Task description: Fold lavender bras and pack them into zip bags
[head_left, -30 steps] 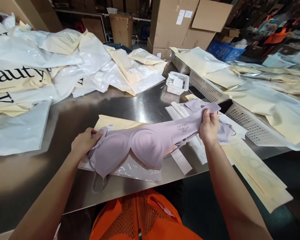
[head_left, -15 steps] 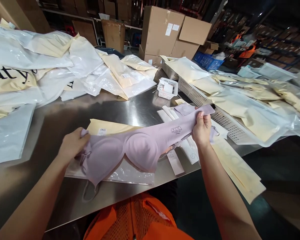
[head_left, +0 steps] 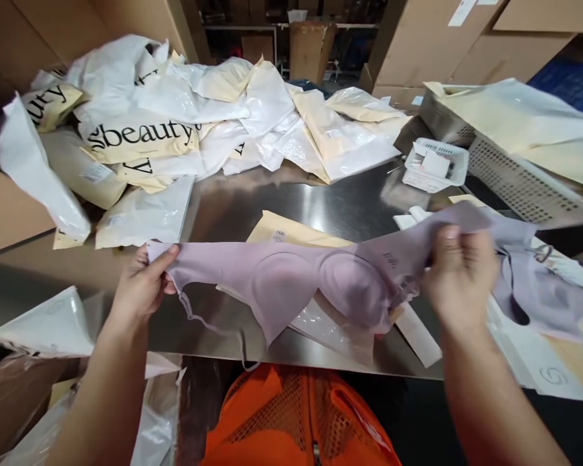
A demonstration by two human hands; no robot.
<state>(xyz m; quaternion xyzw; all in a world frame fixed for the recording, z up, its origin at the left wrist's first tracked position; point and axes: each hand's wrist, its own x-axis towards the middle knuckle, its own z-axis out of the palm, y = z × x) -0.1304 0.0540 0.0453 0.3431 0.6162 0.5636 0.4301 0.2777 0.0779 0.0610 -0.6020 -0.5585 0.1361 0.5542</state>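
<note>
A lilac bra is stretched out sideways between my two hands above a metal table. My left hand pinches the end of one side band, and a thin strap dangles below it. The other band is gripped in my right hand, which is blurred; printed text shows on the inner fabric near it. Beneath the bra lie a cream mailer with a barcode label and a clear plastic bag. Another lilac garment rests to the right of my right hand.
Several white and cream mailers are heaped along the back left. A small white basket stands at the back, beside a larger perforated crate of mailers. Cardboard boxes stand behind. Below the table's left front are plastic-wrapped items.
My left hand has moved out to the band's end, so the bra is now spread at full width. The view has swung left, showing more of the mailer heap.
</note>
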